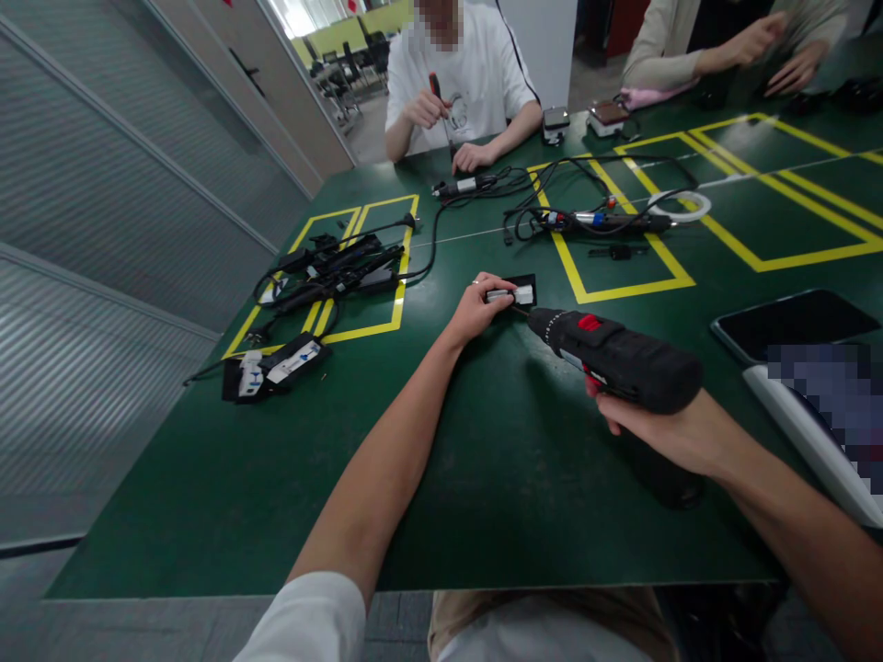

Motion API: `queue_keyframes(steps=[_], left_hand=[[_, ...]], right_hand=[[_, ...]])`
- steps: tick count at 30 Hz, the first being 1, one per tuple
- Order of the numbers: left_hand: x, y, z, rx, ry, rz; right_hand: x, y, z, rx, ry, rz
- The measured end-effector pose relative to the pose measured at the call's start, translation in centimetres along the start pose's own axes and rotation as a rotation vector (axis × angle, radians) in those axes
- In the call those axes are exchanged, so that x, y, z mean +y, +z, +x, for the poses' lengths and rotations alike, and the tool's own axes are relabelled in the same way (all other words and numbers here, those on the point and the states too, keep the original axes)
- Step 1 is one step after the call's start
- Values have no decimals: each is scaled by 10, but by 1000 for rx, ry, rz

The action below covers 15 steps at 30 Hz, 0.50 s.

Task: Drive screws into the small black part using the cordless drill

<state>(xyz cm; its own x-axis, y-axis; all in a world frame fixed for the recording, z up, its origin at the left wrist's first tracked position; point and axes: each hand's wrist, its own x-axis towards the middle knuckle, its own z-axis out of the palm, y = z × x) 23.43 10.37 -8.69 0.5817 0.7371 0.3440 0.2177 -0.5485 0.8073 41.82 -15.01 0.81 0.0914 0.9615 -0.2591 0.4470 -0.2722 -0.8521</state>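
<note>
My left hand (477,308) is closed on a small black part with a white label (514,292) that lies on the green table (414,460). My right hand (662,425) grips a black cordless screwdriver with a red switch (613,354). Its bit points left and touches the part's near edge, right beside my left fingers.
A pile of black cabled devices (338,271) lies in a yellow-taped box at the left, and two opened parts (276,368) lie nearer. More cabled tools (600,221) lie ahead. A phone (793,322) lies at the right. One person opposite holds a screwdriver (436,92); another person's hands (773,55) show at far right.
</note>
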Motion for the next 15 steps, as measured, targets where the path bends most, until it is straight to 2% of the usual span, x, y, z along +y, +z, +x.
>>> queue_keyframes(steps=[6, 15], left_hand=[[-1, 0, 0, 6, 2, 8], [-5, -1, 1, 3, -1, -6]], right_hand=[[-5, -1, 0, -12, -9, 5], [3, -4, 3, -65, -29, 9]])
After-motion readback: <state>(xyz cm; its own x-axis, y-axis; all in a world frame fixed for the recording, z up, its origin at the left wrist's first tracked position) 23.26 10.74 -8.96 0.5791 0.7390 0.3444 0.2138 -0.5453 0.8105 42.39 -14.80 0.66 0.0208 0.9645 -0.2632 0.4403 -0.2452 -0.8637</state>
